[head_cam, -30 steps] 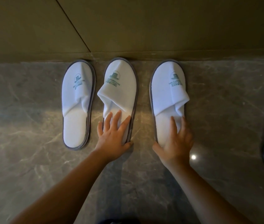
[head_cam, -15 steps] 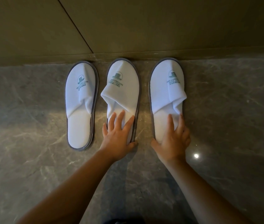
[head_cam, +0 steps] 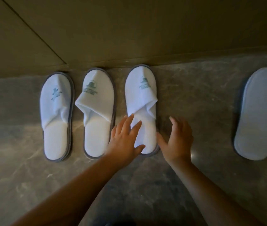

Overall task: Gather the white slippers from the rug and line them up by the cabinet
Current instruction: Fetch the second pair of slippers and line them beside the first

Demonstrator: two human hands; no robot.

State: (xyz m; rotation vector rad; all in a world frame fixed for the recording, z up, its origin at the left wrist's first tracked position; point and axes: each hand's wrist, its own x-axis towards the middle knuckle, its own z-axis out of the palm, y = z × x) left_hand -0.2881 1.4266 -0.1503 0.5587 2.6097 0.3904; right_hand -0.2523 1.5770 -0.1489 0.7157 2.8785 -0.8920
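Slippers in a row of three [head_cam: 140, 110] lie with toes at the cabinet [head_cam: 145, 30] base. Left hand [head_cam: 124, 141] and right hand [head_cam: 177, 141], both open, flank the rightmost one. A fourth slipper [head_cam: 258, 113] lies far right, apart; fetching it seems next.

Three white terry slippers with grey edging [head_cam: 57, 115] [head_cam: 98, 111] [head_cam: 141, 101] lie side by side, toes at the cabinet base [head_cam: 145, 30]. A fourth slipper [head_cam: 258, 115] lies apart, rightward.
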